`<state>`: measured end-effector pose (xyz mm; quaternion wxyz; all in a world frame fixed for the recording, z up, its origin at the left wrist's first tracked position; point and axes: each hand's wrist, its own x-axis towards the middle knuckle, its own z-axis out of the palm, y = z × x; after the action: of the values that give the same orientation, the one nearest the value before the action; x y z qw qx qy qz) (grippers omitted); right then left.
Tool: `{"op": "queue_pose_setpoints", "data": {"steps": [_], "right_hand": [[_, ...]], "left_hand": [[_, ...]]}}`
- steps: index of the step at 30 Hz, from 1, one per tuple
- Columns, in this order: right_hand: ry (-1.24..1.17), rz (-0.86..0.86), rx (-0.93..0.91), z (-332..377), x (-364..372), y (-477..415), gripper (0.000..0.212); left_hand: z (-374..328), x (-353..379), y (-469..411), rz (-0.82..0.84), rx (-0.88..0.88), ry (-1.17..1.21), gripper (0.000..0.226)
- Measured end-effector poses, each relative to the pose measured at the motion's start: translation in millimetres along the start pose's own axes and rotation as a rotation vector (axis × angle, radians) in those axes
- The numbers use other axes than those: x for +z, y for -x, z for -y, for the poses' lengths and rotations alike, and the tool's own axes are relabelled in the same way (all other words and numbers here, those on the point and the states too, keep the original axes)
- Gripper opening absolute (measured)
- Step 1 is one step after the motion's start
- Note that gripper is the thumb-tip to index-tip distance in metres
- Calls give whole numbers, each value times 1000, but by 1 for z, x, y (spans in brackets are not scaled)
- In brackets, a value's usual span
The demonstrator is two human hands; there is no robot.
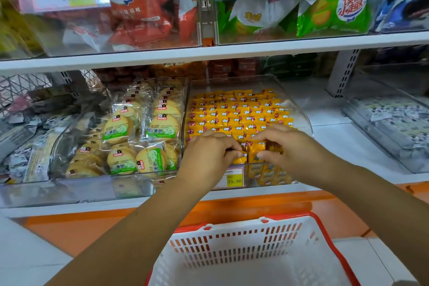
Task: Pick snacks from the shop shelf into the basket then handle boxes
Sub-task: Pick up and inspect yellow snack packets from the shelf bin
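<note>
1. Both hands reach into the front of a clear bin on the lower shelf, close together. The left hand and right hand each pinch yellow packets with curled fingers.
2. Cookies fill the bin just to the left. A bin of grey-white packs sits well apart to the right.
3. The upper shelf overhangs the bins.
4. A price tag hangs on the bin's front wall.
5. The basket sits below, between the forearms, with its mouth open.
</note>
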<state>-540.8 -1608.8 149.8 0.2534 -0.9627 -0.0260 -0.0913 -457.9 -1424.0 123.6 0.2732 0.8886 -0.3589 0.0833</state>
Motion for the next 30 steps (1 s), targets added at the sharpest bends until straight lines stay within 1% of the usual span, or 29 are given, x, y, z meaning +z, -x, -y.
{"op": "queue_pose_setpoints", "data": {"steps": [3, 6, 8, 11, 14, 18, 23, 26, 27, 28, 30], "right_hand": [[-45, -8, 49, -5, 5, -9, 22], [-155, -85, 95, -7, 6, -10, 8], [-137, -69, 99, -7, 9, -10, 3], [45, 59, 61, -9, 13, -13, 9], [41, 112, 50, -13, 6, -12, 15], [-46, 42, 71, -17, -5, -1, 20], [107, -21, 58, -16, 2, -1, 20], [264, -87, -15, -15, 5, 1, 21], [263, -127, -45, -15, 5, 2, 20], [202, -173, -43, -14, 4, 4, 19], [-27, -270, 20, -11, -2, 8, 17]], "left_hand": [[2, 3, 1, -32, 37, -4, 15], [3, 6, 1, -66, 45, 25, 14], [3, 7, 0, -72, 31, 46, 13], [3, 9, 1, -63, 24, 53, 14], [1, 11, 3, -34, 75, 19, 26], [-2, 15, 8, 46, 212, -55, 38], [-5, 17, 9, 75, 200, -74, 40], [-8, 16, 11, 67, 183, -60, 36], [-9, 15, 11, 65, 174, -49, 36], [-10, 15, 12, 67, 163, -42, 35], [-11, 14, 12, 88, 133, -40, 35]]}}
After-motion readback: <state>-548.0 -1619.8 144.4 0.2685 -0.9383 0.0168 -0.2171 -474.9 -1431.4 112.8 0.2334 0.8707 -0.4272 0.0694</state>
